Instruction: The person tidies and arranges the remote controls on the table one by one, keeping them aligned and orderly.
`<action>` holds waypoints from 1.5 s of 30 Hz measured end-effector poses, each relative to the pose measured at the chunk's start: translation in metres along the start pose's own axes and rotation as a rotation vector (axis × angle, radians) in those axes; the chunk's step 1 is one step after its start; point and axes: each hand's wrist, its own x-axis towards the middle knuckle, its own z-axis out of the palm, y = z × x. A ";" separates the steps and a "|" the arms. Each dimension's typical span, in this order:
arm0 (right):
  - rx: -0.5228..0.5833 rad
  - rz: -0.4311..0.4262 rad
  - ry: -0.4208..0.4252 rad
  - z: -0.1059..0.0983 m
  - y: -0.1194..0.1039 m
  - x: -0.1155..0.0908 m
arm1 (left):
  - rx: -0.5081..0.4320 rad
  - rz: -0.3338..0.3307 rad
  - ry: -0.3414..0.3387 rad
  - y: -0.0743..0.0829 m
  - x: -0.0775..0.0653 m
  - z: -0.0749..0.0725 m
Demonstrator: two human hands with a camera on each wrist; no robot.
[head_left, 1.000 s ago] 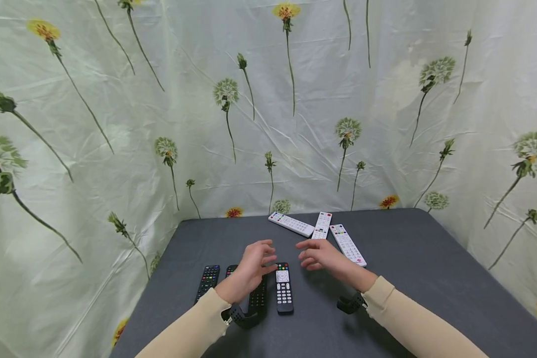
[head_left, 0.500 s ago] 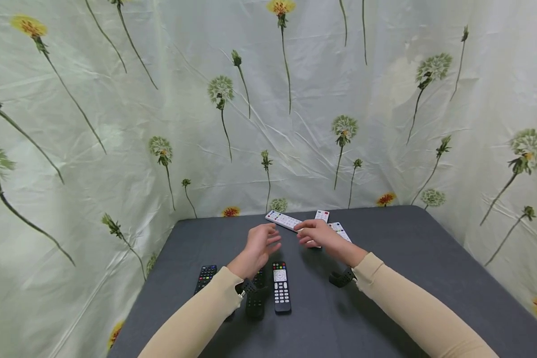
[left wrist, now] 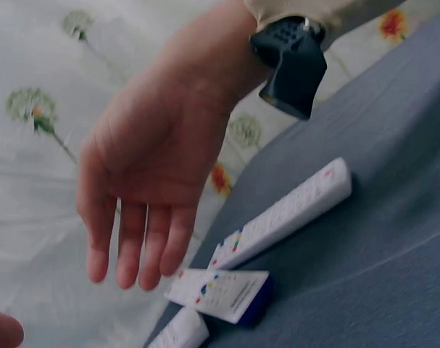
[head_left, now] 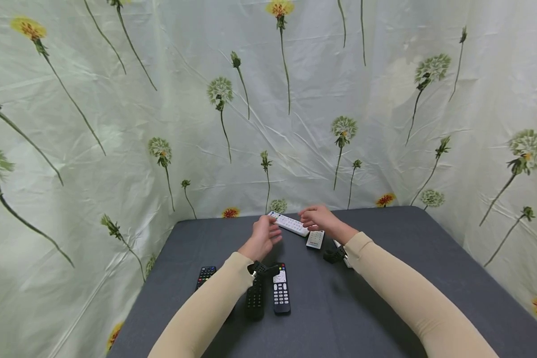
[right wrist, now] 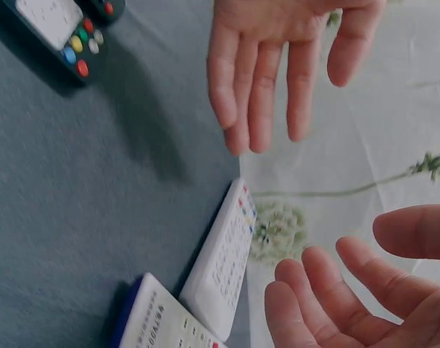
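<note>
My left hand (head_left: 265,236) hovers over the far part of the table, fingers loosely extended and holding nothing. In the left wrist view this left hand (left wrist: 162,152) points its straight fingers down. To its right, my right hand (head_left: 323,219) hangs above the white remotes with its fingers slightly bent and nothing in them. One white remote control (head_left: 291,224) lies slanted between the hands. A second white remote (head_left: 315,240), blue along its side in the wrist views, is partly covered by the right hand. The third white remote (left wrist: 288,214) is largely hidden by the right wrist in the head view.
Nearer on the grey table (head_left: 331,318) lies a black remote (head_left: 281,296) with a white button panel. Other black remotes (head_left: 254,301) lie to its left, partly under the left forearm. A flower-printed curtain (head_left: 183,99) hangs behind the table and along its sides.
Both hands have moved forward, away from the black remotes. My right hand now covers part of the middle white remote, and the right wrist hides most of the rightmost one.
</note>
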 end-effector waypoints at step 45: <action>-0.385 0.023 0.027 0.025 0.036 0.037 | 0.085 -0.063 0.078 -0.042 0.036 0.013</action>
